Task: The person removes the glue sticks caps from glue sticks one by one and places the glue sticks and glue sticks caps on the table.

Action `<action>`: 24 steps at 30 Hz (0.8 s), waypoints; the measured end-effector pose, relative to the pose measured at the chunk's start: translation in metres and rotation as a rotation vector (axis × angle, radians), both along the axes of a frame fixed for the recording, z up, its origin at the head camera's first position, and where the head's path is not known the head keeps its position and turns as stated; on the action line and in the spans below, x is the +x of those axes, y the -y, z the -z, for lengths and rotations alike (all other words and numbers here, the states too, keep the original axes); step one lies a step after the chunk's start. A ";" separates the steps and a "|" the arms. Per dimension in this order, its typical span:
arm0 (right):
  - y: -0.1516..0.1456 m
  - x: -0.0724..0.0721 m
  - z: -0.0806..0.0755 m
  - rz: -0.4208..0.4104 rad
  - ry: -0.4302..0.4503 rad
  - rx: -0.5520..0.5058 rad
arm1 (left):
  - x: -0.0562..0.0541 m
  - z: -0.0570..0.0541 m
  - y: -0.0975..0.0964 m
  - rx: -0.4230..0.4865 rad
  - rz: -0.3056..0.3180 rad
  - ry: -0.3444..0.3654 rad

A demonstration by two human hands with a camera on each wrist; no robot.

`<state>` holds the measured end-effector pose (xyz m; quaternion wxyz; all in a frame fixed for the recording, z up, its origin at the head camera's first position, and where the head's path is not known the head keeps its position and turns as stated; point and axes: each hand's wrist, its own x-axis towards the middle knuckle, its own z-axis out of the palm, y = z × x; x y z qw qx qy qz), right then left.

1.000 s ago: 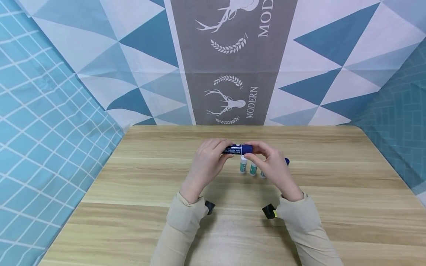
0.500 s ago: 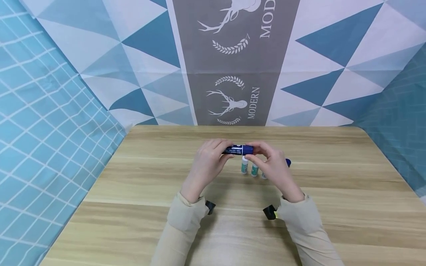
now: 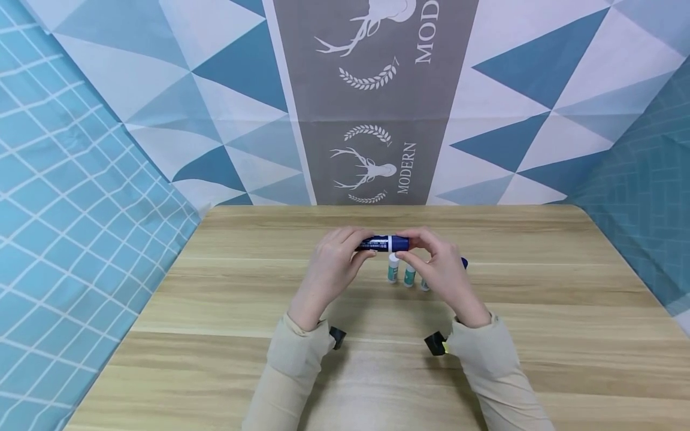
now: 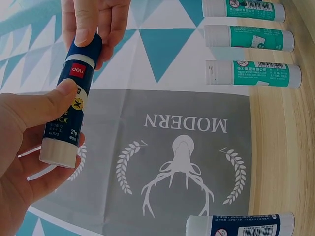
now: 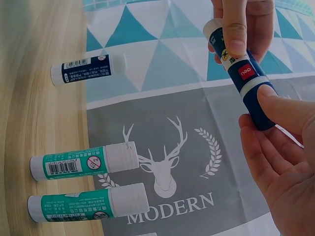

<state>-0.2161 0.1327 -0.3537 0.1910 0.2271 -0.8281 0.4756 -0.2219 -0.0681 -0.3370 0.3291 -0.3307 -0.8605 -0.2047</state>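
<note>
Holds one dark-blue glue stick [image 3: 381,243] in both hands, lying level from left to right, raised over the far half of the wooden table [image 3: 215,299]. Grips the body at the left with the left hand [image 3: 331,263], thumb on the label, fingers curled underneath. Pinches the blue cap at the right between thumb and fingers of the right hand [image 3: 443,272]. Has both grips narrow, closed on the same stick. Has the cap up against a white band, a red "deli" logo on the label, a white base at the left end. Lower and nearer, has three green-labelled glue sticks [image 3: 409,278] upright in a row, with the rightmost partly behind the right hand. Left of those, shows a second blue-labelled stick [image 5: 88,69], upright, visible in the wrist views. Shows a blue tip [image 3: 465,263] past the right hand; can't tell the rest. Wears beige sleeves [image 3: 293,359]. Beyond the table, shows a patterned cloth [image 3: 372,108] with deer and "MODERN" print.
</note>
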 end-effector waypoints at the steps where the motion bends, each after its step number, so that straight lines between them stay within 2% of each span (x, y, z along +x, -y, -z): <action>1: 0.000 0.000 0.000 -0.002 0.000 0.000 | 0.000 0.000 0.000 -0.001 0.000 0.002; 24: -0.003 -0.001 0.001 -0.003 -0.022 -0.015 | -0.001 0.001 0.000 0.001 -0.007 0.022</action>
